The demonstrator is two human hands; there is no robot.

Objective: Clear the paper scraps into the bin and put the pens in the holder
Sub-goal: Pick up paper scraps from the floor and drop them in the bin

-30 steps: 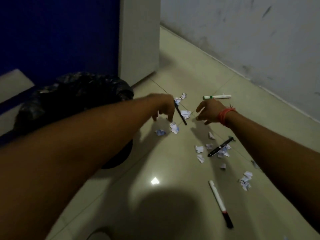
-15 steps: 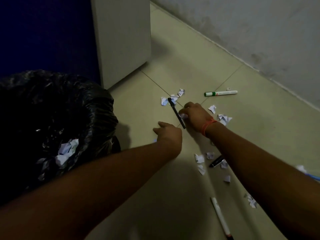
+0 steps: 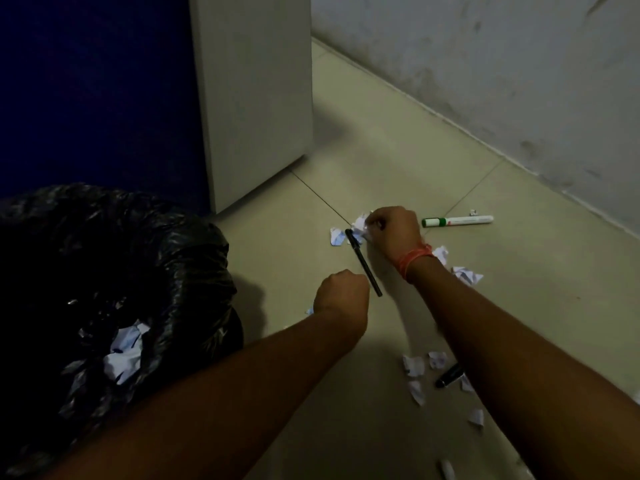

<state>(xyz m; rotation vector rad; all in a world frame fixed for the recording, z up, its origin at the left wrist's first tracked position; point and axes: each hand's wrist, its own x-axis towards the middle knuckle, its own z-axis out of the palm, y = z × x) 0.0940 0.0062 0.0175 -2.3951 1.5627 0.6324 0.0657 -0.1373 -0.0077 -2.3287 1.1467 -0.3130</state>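
Note:
White paper scraps lie scattered on the tiled floor. My right hand (image 3: 393,233), with an orange band at the wrist, is closed over a cluster of scraps (image 3: 358,225) at the far end of a black pen (image 3: 363,263). My left hand (image 3: 341,294) is a fist just left of the pen's near end; what it holds is hidden. More scraps (image 3: 465,273) lie right of my right wrist, and others (image 3: 414,365) lie near a second black pen (image 3: 448,375). A green-capped white marker (image 3: 457,221) lies farther right. The bin (image 3: 114,278), lined with a black bag, has scraps inside.
A white cabinet (image 3: 252,98) stands behind the bin, beside a dark blue panel (image 3: 97,81). A grey wall (image 3: 485,71) runs along the right. Another white marker's tip (image 3: 446,469) shows at the bottom edge. No pen holder is in view.
My right hand moved forward from the pen's middle to the scraps at its far end and closed on them. My left hand stayed fisted near the pen. The view came closer.

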